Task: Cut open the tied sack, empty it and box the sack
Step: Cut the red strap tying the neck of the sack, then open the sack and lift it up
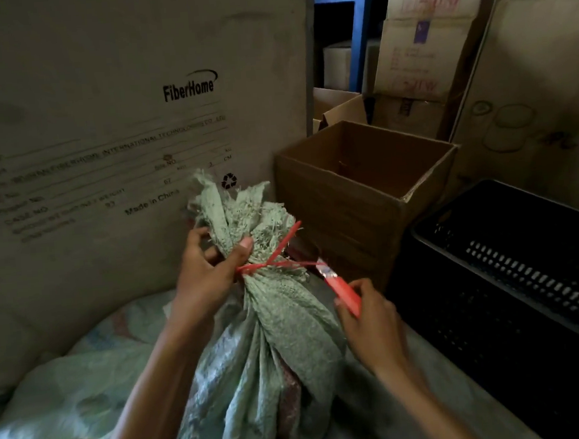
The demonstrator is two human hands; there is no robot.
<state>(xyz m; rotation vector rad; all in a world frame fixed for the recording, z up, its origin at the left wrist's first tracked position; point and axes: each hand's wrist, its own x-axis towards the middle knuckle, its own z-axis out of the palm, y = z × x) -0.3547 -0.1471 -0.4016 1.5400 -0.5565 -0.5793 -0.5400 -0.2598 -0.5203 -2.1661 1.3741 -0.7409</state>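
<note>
A pale green woven sack [273, 341] stands upright in the middle, its frayed neck bunched above a red plastic tie [277, 260]. My left hand [206, 278] grips the neck just left of the tie, thumb pressed on the fabric. My right hand [372, 327] holds a red-handled utility knife [344, 293], whose short blade touches the tie's right end. An open, empty brown cardboard box [348, 194] stands just behind the sack to the right.
A tall FiberHome carton [101, 130] walls off the left. A black slotted plastic crate [514, 271] sits at right. Stacked cartons [424, 53] and a blue rack post [359, 30] fill the back. A pale printed bag [85, 374] lies at lower left.
</note>
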